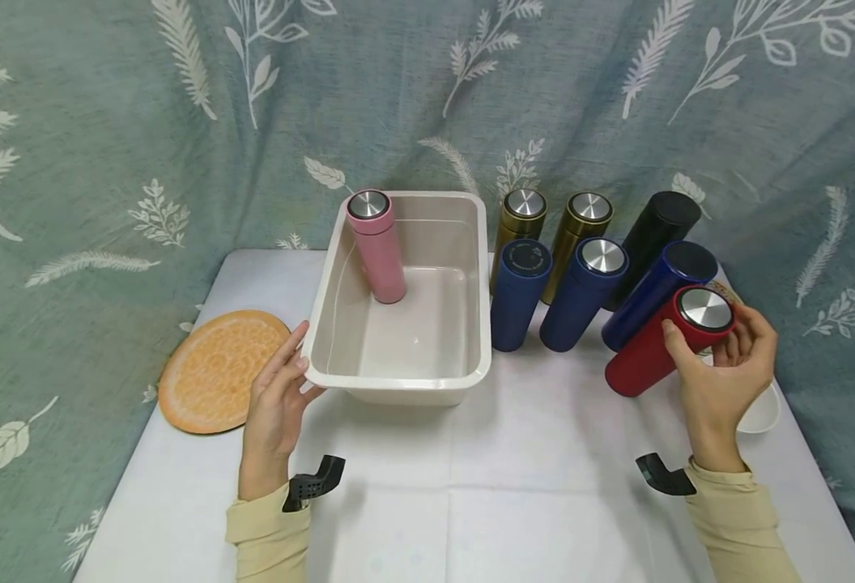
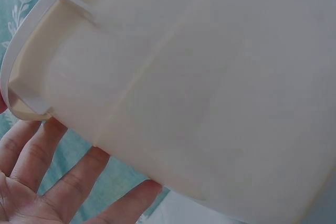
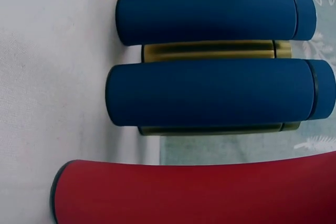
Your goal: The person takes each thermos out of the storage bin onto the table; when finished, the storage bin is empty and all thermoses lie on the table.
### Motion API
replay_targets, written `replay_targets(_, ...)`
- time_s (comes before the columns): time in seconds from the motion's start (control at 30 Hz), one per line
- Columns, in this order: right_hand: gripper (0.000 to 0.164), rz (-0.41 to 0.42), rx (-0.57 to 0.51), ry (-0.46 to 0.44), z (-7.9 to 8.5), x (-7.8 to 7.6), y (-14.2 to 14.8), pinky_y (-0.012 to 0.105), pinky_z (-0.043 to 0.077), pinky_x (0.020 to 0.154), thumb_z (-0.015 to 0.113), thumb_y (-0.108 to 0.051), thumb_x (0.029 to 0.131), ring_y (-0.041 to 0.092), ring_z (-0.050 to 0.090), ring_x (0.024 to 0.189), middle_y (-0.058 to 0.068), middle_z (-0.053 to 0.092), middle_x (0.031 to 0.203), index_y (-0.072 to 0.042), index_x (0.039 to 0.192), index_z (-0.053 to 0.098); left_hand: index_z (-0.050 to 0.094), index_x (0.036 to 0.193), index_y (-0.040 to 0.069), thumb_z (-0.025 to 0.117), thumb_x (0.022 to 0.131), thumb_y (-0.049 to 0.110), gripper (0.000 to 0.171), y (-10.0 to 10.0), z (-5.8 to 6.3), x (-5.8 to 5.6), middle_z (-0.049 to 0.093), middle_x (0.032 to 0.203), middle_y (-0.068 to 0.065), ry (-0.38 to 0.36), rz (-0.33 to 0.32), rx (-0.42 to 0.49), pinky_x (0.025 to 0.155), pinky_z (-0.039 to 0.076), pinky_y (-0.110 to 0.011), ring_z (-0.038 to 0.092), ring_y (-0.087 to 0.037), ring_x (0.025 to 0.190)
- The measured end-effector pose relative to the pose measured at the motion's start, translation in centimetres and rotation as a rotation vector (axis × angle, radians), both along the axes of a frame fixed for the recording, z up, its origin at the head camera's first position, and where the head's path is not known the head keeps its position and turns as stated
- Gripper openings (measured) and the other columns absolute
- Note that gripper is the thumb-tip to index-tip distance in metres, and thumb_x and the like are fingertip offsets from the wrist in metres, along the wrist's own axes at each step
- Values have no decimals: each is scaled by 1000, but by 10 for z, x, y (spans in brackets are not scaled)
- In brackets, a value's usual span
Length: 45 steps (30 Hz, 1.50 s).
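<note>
At the right, my right hand [image 1: 726, 376] holds a red vacuum flask [image 1: 649, 344] with a silver-topped lid, thumb on the near side just below the lid and fingers round the far side. In the right wrist view the red flask [image 3: 194, 192] crosses the bottom and the hand is out of frame. My left hand [image 1: 278, 405] touches the front left corner of a cream plastic bin [image 1: 398, 380]. Its fingers [image 2: 79, 179] lie fairly straight against the bin's outer wall [image 2: 199, 98]. Inside the bin, a pink flask [image 1: 380, 259] stands near the left wall.
Right of the bin stand blue flasks [image 1: 516, 304], two gold ones [image 1: 504, 231] and a black one [image 1: 653, 235]. A round orange mat [image 1: 216, 372] lies at the left. Partly behind my right hand is a white bowl [image 1: 763, 413]. Patterned cloth [image 1: 398, 89] hangs behind the white-covered table [image 1: 427, 502].
</note>
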State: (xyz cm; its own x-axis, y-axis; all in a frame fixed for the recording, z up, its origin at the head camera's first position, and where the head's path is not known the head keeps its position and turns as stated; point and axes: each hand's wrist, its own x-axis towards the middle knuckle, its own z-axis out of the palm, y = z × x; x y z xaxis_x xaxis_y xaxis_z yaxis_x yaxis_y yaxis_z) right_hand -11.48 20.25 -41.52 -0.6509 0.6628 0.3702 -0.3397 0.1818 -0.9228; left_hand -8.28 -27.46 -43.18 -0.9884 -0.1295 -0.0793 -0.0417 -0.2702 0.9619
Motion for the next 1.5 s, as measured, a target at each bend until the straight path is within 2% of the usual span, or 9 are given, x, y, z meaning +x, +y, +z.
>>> replay_targets(0.3,70,-5,4,2,-2,-2,1,23,48,103,83,5,70,20,59,120,7,62,134,-6,133,55,35,156,8,43,105,7,52,-1,1,1,55,142,7,-6,-2,8,90,56,-33,63,-9,115)
replay_targets(0.57,69,-6,19,-15,0,2,-2,23,48,105,82,4,72,18,58,122,11,60,137,-5,134,54,34,157,7,43,106,8,52,1,1,0,53,144,7,-4,-12,-11,90,55,-33,61,-9,120)
replay_targets(0.73,68,-5,39,-23,0,3,-3,25,47,108,81,2,74,18,57,125,9,59,139,-6,135,53,35,156,8,44,105,8,51,0,1,0,55,143,7,-3,-5,-11,91,56,-33,61,-10,121)
replay_targets(0.97,67,-1,-15,-9,0,4,-5,27,45,110,80,4,75,21,54,127,8,58,136,-8,135,53,35,156,7,44,105,7,52,0,0,0,60,138,8,-2,-17,13,90,56,-34,63,-9,117)
replay_targets(1.23,68,12,29,-12,-2,4,-6,28,44,112,80,2,77,20,54,128,5,57,138,-8,138,50,37,156,8,45,105,7,51,-1,-1,0,59,138,9,11,-13,12,90,55,-33,62,-9,118)
replay_targets(1.5,71,25,-28,19,0,5,-8,28,42,113,78,4,77,23,50,133,12,53,142,-7,139,47,35,156,7,43,105,7,52,-1,-1,0,58,140,8,15,-25,21,91,55,-33,62,-9,118)
